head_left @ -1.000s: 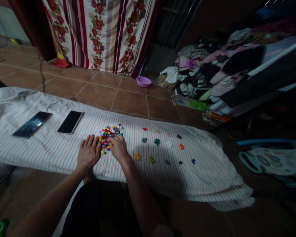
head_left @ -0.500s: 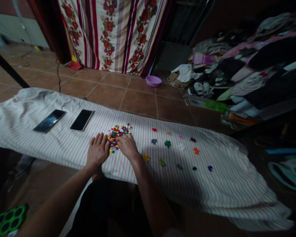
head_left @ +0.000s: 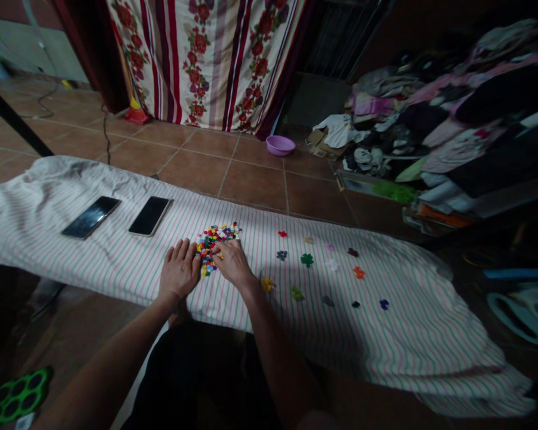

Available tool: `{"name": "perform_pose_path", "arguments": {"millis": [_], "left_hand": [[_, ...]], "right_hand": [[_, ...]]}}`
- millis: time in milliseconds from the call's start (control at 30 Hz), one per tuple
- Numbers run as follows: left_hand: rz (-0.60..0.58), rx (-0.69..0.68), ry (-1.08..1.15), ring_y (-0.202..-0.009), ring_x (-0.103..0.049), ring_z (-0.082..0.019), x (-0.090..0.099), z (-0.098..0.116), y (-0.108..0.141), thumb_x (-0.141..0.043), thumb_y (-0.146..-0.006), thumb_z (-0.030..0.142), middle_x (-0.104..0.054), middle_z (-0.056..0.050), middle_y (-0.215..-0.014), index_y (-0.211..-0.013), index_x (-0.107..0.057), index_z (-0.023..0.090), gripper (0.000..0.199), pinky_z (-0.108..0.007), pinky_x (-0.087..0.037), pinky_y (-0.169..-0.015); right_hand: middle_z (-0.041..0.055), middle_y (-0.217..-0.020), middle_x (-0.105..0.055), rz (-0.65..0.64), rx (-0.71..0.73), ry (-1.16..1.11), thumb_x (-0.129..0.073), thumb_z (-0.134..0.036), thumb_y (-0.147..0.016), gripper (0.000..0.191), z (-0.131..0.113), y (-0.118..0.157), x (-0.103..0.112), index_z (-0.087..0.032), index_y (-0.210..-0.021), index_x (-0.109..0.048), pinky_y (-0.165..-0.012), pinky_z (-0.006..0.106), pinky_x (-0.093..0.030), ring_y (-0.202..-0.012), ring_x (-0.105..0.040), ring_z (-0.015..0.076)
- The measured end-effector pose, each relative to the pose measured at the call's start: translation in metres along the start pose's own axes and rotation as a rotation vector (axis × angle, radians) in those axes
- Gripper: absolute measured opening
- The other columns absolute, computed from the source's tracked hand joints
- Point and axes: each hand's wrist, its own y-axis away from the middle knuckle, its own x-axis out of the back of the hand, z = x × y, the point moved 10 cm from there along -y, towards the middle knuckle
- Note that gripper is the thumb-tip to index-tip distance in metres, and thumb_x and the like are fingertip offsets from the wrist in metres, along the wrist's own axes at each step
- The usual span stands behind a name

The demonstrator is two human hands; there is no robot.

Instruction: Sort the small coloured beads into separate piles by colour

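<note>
A pile of tiny mixed-colour plastic pieces (head_left: 209, 240) lies on the striped cloth (head_left: 251, 239). My left hand (head_left: 179, 267) rests flat against the pile's left edge, fingers stretched out. Over the pile's right side is my right hand (head_left: 232, 260), its fingers bent and pressed together at the pieces; whatever is between the fingertips is too small to make out. Small single-colour groups lie spread out to the right, among them a red one (head_left: 282, 234), a dark green one (head_left: 307, 260), a yellow one (head_left: 268, 284), an orange one (head_left: 358, 272) and a dark blue one (head_left: 384, 304).
Two phones, a left one (head_left: 91, 217) and a right one (head_left: 150, 215), lie left of the pile. Beyond the cloth, a purple basin (head_left: 280, 146) stands on the tiled floor. Heaped clothes (head_left: 430, 113) fill the right side. A green tray with round holes (head_left: 18, 395) is at lower left.
The view has shifted very slightly. Both hands stay at the pile, with only slight movement of the right fingers among the pieces.
</note>
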Motion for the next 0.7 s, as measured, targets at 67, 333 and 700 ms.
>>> {"name": "perform_pose_path", "arguments": {"millis": [67, 333, 700], "left_hand": [[-0.014, -0.002, -0.002, -0.143, -0.042, -0.031, 0.000, 0.001, 0.000, -0.025, -0.099, 0.040, -0.051, -0.016, -0.149, -0.137, -0.057, 0.012, 0.057, -0.049, -0.032, -0.117], [-0.009, -0.005, -0.008, -0.143, -0.042, -0.030, -0.001, 0.000, 0.000, -0.024, -0.098, 0.039, -0.052, -0.016, -0.148, -0.136, -0.056, 0.012, 0.057, -0.048, -0.032, -0.117], [-0.025, -0.002, 0.006, -0.142, -0.044, -0.031, -0.003, -0.002, 0.000, -0.024, -0.098, 0.041, -0.053, -0.017, -0.148, -0.136, -0.057, 0.011, 0.059, -0.050, -0.033, -0.116]], "right_hand": [[0.0022, -0.099, -0.071, 0.012, 0.020, -0.028, -0.061, -0.015, -0.087, 0.011, -0.003, 0.002, 0.002, -0.023, -0.093, -0.065, -0.094, 0.034, -0.043, -0.106, -0.054, 0.0221], [0.0020, -0.099, -0.071, 0.053, 0.017, -0.043, -0.060, -0.017, -0.087, 0.011, -0.001, 0.007, 0.014, -0.024, -0.094, -0.064, -0.092, 0.032, -0.046, -0.106, -0.057, 0.0203], [0.0036, -0.088, -0.072, 0.296, -0.121, -0.001, -0.055, -0.015, -0.084, 0.015, 0.064, 0.024, 0.079, -0.022, -0.090, -0.066, -0.090, 0.032, -0.046, -0.094, -0.061, 0.0214]]}}
